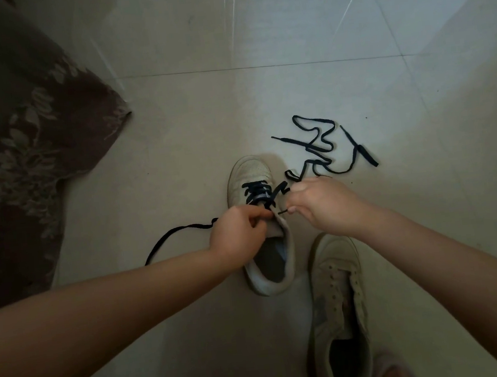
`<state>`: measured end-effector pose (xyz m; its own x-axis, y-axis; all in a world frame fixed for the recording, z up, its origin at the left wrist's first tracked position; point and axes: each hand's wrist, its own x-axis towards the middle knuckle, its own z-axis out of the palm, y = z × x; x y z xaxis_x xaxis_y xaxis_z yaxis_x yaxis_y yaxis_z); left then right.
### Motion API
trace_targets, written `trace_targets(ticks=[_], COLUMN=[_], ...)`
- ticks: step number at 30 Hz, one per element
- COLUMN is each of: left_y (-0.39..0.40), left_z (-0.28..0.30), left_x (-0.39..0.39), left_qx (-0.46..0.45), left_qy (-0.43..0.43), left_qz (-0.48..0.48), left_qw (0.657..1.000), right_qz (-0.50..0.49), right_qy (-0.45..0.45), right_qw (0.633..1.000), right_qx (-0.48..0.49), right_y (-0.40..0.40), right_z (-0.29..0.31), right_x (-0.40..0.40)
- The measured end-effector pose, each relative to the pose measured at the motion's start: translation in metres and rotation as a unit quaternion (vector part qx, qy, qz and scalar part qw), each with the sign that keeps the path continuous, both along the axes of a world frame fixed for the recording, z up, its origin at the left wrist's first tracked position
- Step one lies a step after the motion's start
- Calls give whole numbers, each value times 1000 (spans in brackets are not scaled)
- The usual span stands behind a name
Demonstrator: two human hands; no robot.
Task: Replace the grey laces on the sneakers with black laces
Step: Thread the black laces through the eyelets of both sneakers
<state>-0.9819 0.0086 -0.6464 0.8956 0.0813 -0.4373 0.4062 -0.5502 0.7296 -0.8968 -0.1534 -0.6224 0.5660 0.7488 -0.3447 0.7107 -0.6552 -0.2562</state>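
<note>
A pale sneaker stands on the floor, toe pointing away, with a black lace threaded through its front eyelets. My left hand pinches the shoe's tongue and upper at the middle eyelets. My right hand pinches the tip of the black lace just right of the shoe. The lace's other end trails left across the floor. A second pale sneaker lies at the lower right with no lace in its eyelets. A second black lace lies loose beyond my right hand.
A dark patterned cloth with a leaf design covers the floor on the left. The floor is pale tile. A foot in a light slipper shows at the bottom edge.
</note>
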Motion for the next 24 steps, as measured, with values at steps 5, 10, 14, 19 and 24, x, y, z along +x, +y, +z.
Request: trace_targets(ticks=[5,10,14,19,24], left_y=[9,13,10,9,15], left_z=[-3,-4,-6,-11,-15], left_x=[-3,-12,-12,-17,-16], left_qx=[9,18,51,42,-8], left_qy=[-2,-13,-38,-94,-98], left_qz=[-5,-16,-47,-44,-40], left_qw=[1000,1000,997,994,994], right_qz=[7,13,-126,-248,-315], right_qy=[15,13,87,220,273], right_qw=[1000,1000,988,941,905], right_qx=[-20,-8,37,61,89], right_y=[6,18,17,14,19], right_z=[4,2,-6,-11,-16], right_x=[-10,-26,-32,-32,-41])
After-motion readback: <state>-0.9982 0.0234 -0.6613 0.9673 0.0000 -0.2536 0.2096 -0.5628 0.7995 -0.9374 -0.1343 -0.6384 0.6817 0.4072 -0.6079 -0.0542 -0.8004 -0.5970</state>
